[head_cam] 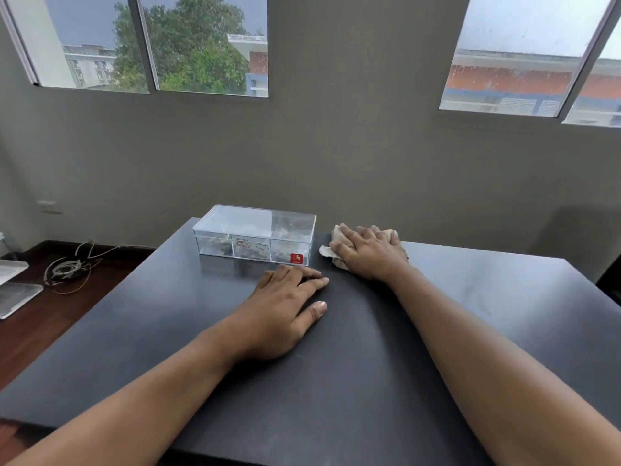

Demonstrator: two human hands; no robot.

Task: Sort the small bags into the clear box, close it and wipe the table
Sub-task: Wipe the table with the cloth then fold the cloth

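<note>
A clear box [254, 234] with its lid on stands at the far edge of the dark table [336, 381]; small bags show dimly through its walls, and a red sticker marks its front right corner. Just right of the box, my right hand [368, 252] presses flat on a beige cloth [325, 251] that lies on the table. My left hand [284, 312] rests palm down on the bare table in front of the box, fingers spread, holding nothing.
The table's far edge meets a grey wall under two windows. To the left, the wooden floor holds a tangle of cords [69, 269] and a white tray-like object [13, 290].
</note>
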